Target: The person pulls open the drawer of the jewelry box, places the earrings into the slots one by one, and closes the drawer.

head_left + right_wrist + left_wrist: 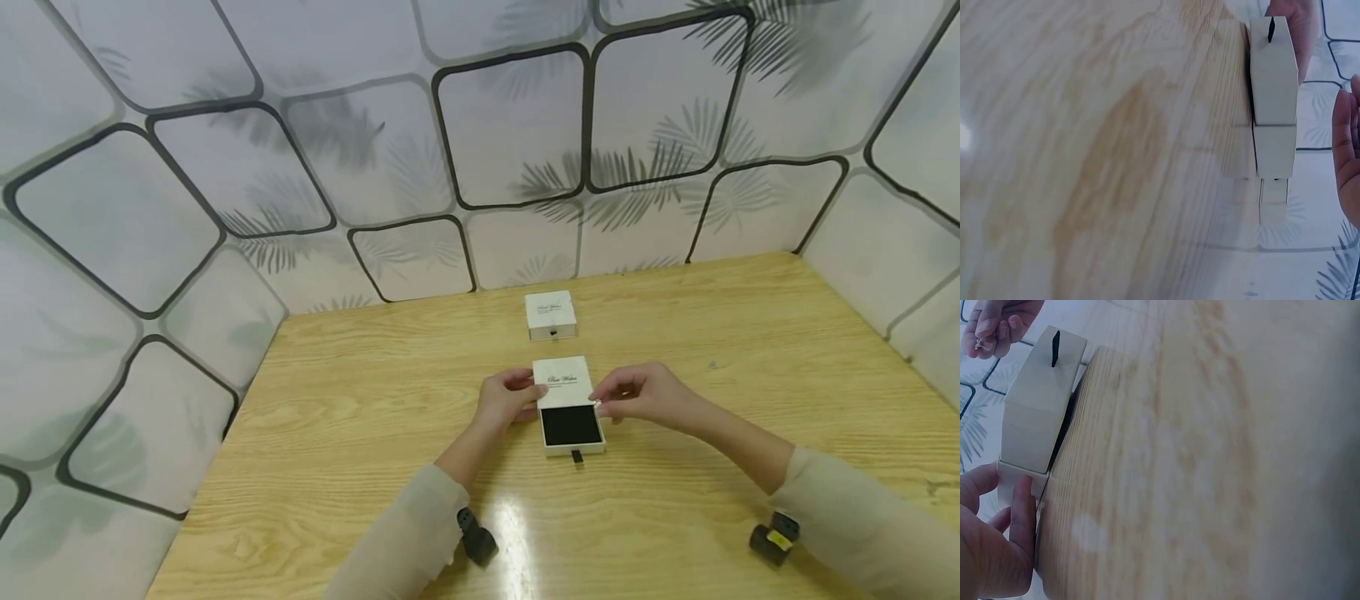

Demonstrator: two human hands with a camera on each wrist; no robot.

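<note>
A white gift box [564, 379] with dark lettering lies on the table, its drawer pulled out toward the person. Black padding [572, 426] lines the drawer, and a black pull tab [577, 457] sticks out in front. My left hand [501, 402] grips the box's cover by its left side, thumb on top. Between thumb and fingertips, my right hand [651, 395] pinches a small shiny piece of jewellery [979, 344] beside the drawer's right edge. Its exact kind is too small to tell. The right wrist view hides what that hand holds.
Behind the open box stands a second white box [551, 314], closed, with a dark tab at its front. The wooden table [375, 400] meets a patterned backdrop [517, 242] at the back and sides. A black wrist camera [477, 537] sits by the left sleeve.
</note>
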